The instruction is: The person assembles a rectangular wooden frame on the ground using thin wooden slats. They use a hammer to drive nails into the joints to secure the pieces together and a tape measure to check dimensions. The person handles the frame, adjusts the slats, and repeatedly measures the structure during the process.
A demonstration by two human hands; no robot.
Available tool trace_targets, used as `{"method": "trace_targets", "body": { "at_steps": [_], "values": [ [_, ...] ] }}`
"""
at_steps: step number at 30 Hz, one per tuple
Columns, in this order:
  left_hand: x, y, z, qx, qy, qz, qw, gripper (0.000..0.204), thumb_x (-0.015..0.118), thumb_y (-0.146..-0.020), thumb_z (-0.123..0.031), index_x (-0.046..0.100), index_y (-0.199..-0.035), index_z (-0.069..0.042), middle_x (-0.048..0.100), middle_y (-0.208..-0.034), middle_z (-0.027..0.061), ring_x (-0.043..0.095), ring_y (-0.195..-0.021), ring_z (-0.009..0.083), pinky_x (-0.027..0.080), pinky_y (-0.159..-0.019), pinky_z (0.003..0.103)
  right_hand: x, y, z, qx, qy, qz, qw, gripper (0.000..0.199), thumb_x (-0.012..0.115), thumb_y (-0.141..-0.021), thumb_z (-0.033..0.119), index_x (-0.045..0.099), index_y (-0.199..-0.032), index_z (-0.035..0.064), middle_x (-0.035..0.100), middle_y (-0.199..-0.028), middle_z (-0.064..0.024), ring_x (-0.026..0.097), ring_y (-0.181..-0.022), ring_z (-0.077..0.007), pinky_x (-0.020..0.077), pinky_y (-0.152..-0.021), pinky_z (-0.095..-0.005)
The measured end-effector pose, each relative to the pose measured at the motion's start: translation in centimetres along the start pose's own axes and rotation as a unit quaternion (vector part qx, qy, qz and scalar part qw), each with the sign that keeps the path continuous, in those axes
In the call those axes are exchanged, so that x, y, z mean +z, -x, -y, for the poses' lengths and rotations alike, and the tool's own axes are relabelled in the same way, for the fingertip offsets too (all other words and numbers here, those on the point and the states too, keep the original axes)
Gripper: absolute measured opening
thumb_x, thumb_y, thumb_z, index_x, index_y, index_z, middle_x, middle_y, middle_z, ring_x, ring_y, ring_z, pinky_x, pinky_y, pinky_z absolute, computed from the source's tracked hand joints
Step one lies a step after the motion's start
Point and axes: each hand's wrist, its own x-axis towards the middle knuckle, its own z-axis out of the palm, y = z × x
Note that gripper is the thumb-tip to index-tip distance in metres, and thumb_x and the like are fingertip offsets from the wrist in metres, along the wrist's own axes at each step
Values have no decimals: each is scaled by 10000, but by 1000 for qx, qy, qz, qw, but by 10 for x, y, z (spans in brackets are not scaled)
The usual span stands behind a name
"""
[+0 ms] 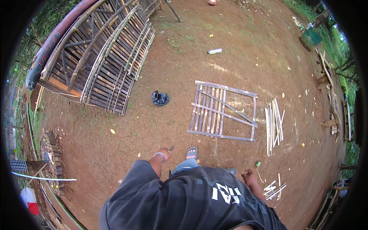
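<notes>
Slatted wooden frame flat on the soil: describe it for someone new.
From the large curved slatted structure at upper left, go right across the brown soil, past the crumpled black plastic bag. The rectangular slatted wooden frame lies there. Unlike the loose pale strips to its right, it's joined, with a diagonal brace.

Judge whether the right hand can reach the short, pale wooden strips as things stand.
Probably yes: the right hand is near the short wooden strips; only a thin, curved pale sliver shows between, though the hand may need lowering.

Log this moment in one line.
left hand: holds small blade-like tool | right hand: near loose short strips | bamboo frame: lying flat, slatted toward left
</notes>
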Motion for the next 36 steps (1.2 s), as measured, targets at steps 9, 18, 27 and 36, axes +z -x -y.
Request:
{"method": "trace_targets", "body": {
  "at_steps": [9, 18, 27, 36],
  "values": [
    [12, -14, 18, -44, 30, -9, 999, 554, 627, -932, -423, 643, -1276, 11, 650, -1274, 253, 616, -1209, 394, 500, -1012, 433, -8, 6, 17, -6, 21, 6, 1000, 489, 757, -877, 336, 612, -1210, 8, 742, -903, -167, 724, -889, -300, 546, -802, -384],
    [-3, 2, 5, -44, 13, 1, 999, 567, 626, -920, -453, 671, -1217, 29, 663, -1242, 260, 638, -1168, 397, 514, -981, 442, -18, 21, 15, 19, 34, 4, 999, 487, 753, -882, 313, 603, -1238, 17, 743, -925, -158, 721, -878, -267, 552, -790, -371],
    [4, -7, -12, -39, 17, -1, 999, 486, 626, -930, -396, 675, -1255, -39, 668, -1260, 224, 640, -1180, 372, 518, -980, 449, -21, 19, 14, 5, 78, -15, 997, 493, 744, -878, 314, 602, -1247, 20, 743, -939, -158, 722, -910, -277, 553, -816, -376],
    [7, -5, -14, -31, 1, -4, 999, 494, 636, -924, -404, 682, -1235, -23, 673, -1243, 233, 648, -1164, 377, 520, -977, 447, -16, 24, 6, 32, 32, 12, 999, 529, 737, -879, 379, 601, -1253, 30, 744, -955, -157, 719, -931, -294, 545, -834, -382]
  ]
}}
